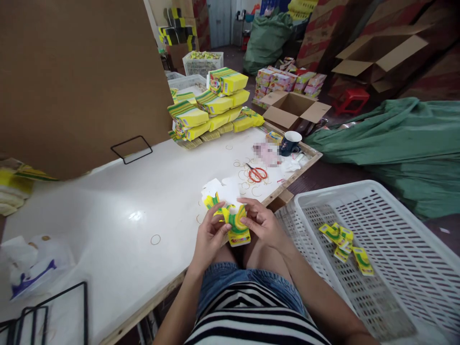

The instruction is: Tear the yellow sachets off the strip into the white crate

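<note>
Over the table's near edge, above my lap, I hold a small yellow and green printed carton (238,237) with white inner flaps. My left hand (211,235) pinches its left side between thumb and fingers. On the opposite side, my right hand (264,224) grips it with thumb and forefinger. The carton looks partly folded, its flaps spread at the top. Just beyond my fingers, white card (223,188) with yellow-green printing lies at the table edge; whether it is part of the same carton I cannot tell.
A white plastic basket (372,188) to my right holds several yellow cartons (362,261). On the white table (118,211) are stacked yellow bundles (223,103), red-handled scissors (258,174), loose rubber bands, a dark mug (287,145) and a tissue pack (36,268). Open cardboard box (287,103) stands beyond.
</note>
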